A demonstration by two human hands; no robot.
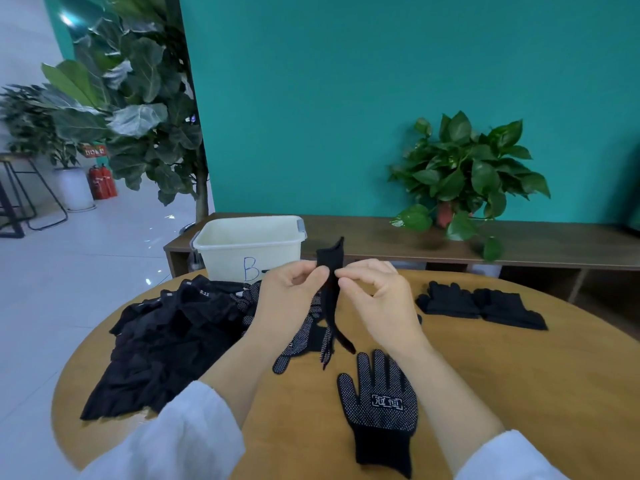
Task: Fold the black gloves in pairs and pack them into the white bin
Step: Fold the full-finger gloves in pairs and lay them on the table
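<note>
A black glove (pixel 331 292) hangs edge-on above the round wooden table (pixel 519 375), cuff up, fingers dangling. My left hand (pixel 294 299) and my right hand (pixel 377 299) both pinch it near the cuff from either side. Another black dotted glove (pixel 381 407) lies flat, palm up, near the table's front. One more dotted glove (pixel 304 337) lies under the hanging one. A heap of black gloves (pixel 166 341) covers the table's left side. Two folded black bundles (pixel 481 306) lie at the right. The white bin (pixel 249 247), marked "B", stands at the table's far edge.
A low wooden bench (pixel 554 244) runs along the teal wall behind the table and carries a potted green plant (pixel 464 178). A large leafy plant (pixel 138 109) stands at the back left above the white tiled floor.
</note>
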